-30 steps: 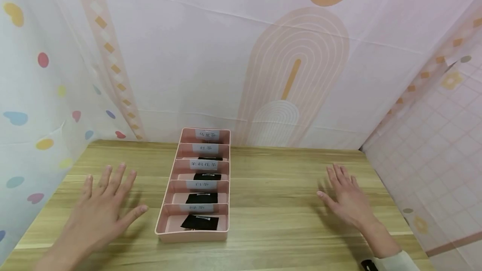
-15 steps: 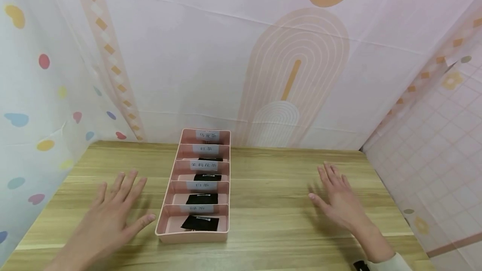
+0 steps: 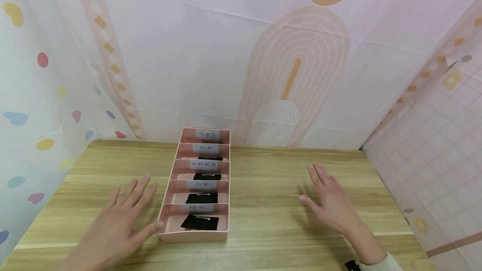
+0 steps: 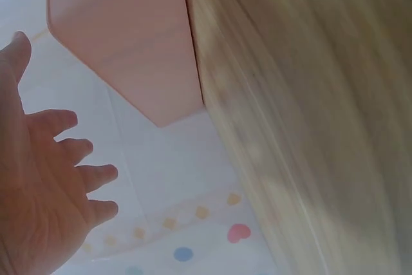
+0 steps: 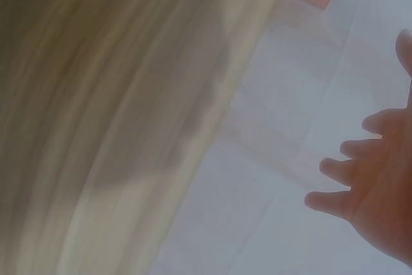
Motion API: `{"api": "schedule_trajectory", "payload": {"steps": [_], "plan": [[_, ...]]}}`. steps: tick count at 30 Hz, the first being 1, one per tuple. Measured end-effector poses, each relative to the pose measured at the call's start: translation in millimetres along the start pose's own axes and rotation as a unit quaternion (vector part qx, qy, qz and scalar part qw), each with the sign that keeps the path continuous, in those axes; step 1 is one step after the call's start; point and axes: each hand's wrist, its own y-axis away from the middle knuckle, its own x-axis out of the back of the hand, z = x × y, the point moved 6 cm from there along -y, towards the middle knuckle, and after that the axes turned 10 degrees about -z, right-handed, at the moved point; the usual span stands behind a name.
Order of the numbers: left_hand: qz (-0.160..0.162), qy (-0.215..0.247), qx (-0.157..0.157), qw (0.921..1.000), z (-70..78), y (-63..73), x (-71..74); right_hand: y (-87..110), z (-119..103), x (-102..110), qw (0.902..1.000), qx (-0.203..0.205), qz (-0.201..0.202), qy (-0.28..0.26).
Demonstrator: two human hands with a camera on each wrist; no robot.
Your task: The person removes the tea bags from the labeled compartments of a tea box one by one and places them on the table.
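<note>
One pink tray (image 3: 193, 236) on a wood-grain table (image 3: 278, 221), left of the middle, lengthwise toward the patterned cloth backdrop (image 3: 180, 62); five compartments in a row, each with a pale label (image 3: 203, 164) in Chinese characters on its far wall; black packets (image 3: 200, 222) in the four nearer compartments, the nearest one flat and slightly askew; in the rearmost, something dark, too hidden to tell; just left of the tray, left hand (image 3: 113, 229) with fingers straight and fanned wide, thumb out toward the tray, nothing in its hold; in the head view, thumb tip over the tray's near left corner, yet apart from the pink wall in the left wrist view; well to the right of the tray, right hand (image 3: 333, 204) above the table, fingers nearly straight and a little parted, thumb pointed trayward, likewise without hold of anything; at the right wrist, a black strap-like piece (image 3: 352, 265) beside a white sleeve (image 3: 384, 263).
</note>
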Motion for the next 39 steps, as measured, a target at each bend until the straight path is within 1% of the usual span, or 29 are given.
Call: {"api": "schedule_trajectory", "payload": {"steps": [4,12,16,20,24,31,39], "plan": [[0.001,0.003,-0.005,1.0,5.5,0.0,-1.1,-1.8,-7,-1,0.9999,0.01,0.007,-0.002],[0.016,0.01,-0.017,0.9997,14.6,-0.1,-2.6,-5.1,-20,-2,0.9999,0.015,0.0,0.001],[0.013,0.014,-0.021,0.9996,18.1,-0.7,-3.2,-6.2,-26,-5,0.9998,0.021,-0.002,0.001],[0.007,0.018,-0.022,0.9996,20.4,-1.8,-4.6,-7.5,-31,-7,0.9997,0.026,-0.001,0.0],[0.01,0.023,-0.027,0.9993,23.1,-2.1,-5.1,-8.9,-36,-9,0.9995,0.03,-0.001,-0.002],[0.0,0.03,-0.018,0.9994,25.2,-2.8,-5.8,-12.3,-44,-12,0.9992,0.037,-0.01,-0.013],[0.014,0.028,-0.028,0.9991,27.7,-2.8,-4.1,-17.2,-57,-12,0.9982,0.051,-0.016,-0.028]]}}
